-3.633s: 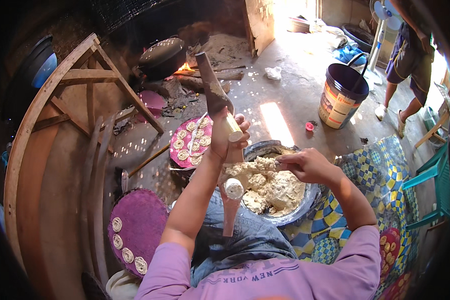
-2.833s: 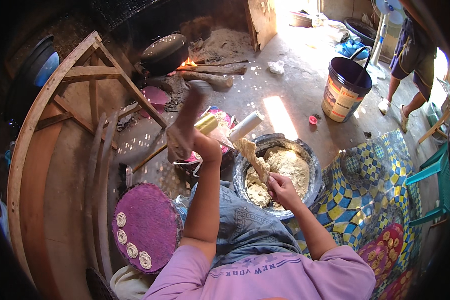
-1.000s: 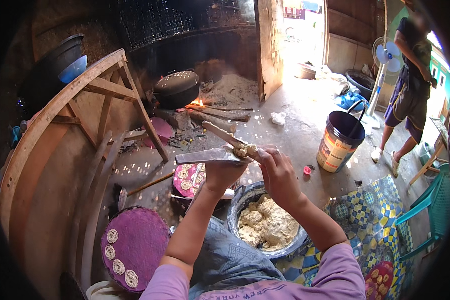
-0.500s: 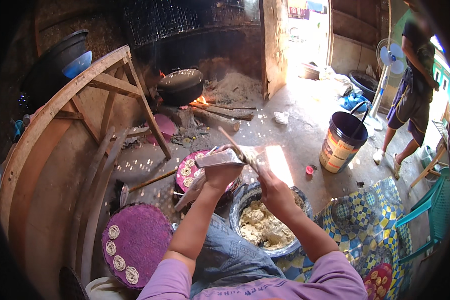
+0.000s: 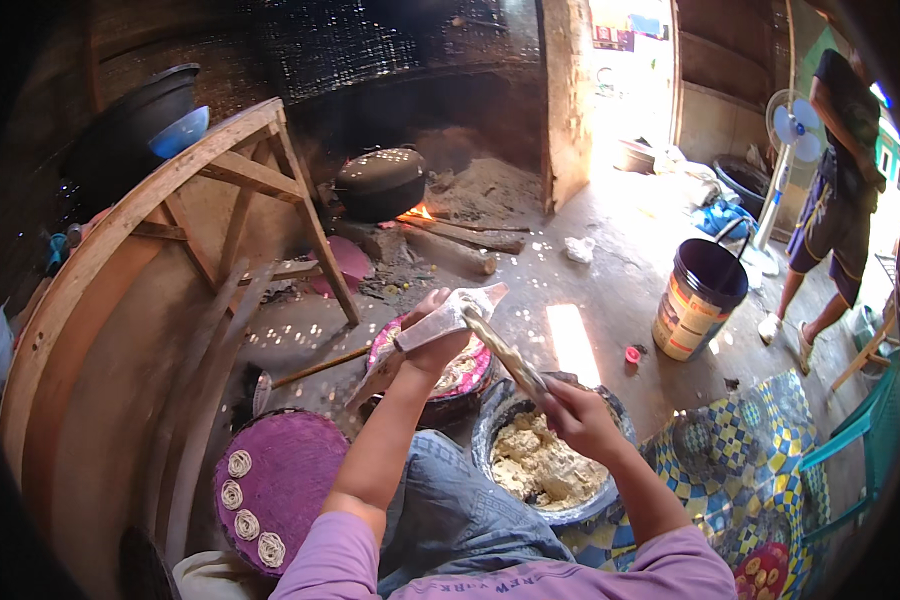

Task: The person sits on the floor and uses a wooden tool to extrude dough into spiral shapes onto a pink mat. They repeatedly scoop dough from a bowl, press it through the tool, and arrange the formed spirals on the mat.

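Observation:
My left hand (image 5: 440, 352) is closed around a pale, angular tool (image 5: 440, 318) with a pointed end; its exact kind is unclear. A lower arm of the tool slants out below the wrist. My right hand (image 5: 576, 415) grips a dough-smeared stick (image 5: 512, 358), its far tip against the tool's top. Below the right hand, a dark basin (image 5: 482, 440) holds pale, lumpy dough (image 5: 550, 465). Under my left hand sits a pink round tray (image 5: 483, 372) bearing pale coils, partly hidden. At lower left lies a purple round tray (image 5: 305, 465) with several coiled dough rosettes (image 5: 246, 523) along its left edge.
A lidded pot (image 5: 380, 190) sits over a wood fire (image 5: 420, 212). A wooden frame (image 5: 255, 172) stands left. At right are a bucket (image 5: 695, 300), a fan (image 5: 796, 125), a standing person (image 5: 838, 150), a green chair (image 5: 870, 430) and a patterned mat (image 5: 740, 450).
The right hand has drawn back toward the basin, with the stick now slanting down to the tool. The left hand's tool has tilted, its pointed end up and right. The view has shifted slightly.

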The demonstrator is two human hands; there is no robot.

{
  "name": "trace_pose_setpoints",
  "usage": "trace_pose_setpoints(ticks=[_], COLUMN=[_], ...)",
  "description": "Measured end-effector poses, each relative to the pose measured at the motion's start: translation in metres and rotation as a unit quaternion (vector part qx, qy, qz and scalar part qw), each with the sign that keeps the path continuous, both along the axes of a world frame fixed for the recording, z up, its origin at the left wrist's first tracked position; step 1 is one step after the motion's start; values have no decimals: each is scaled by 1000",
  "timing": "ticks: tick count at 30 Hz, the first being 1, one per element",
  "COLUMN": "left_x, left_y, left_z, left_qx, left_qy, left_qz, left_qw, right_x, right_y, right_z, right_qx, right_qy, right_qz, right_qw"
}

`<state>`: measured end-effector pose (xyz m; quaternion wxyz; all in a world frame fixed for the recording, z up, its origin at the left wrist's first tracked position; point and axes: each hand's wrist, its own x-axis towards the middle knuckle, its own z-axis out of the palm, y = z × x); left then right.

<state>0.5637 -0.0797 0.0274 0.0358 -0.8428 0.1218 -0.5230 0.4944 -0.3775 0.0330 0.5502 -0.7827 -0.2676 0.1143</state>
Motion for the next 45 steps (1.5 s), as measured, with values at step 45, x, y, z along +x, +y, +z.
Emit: trace_pose_setpoints(ticks=[45], left_x=[-442], left_y=[-8], left_z=[-43], left_qx=[-478], left_qy=[333], left_qz=[-55], left_qw=[811], right_x=[-182], right_y=[215], right_z=[71], right_qx=[-56], right_qy=[-273], right_qz=[613], right_qw=[740])
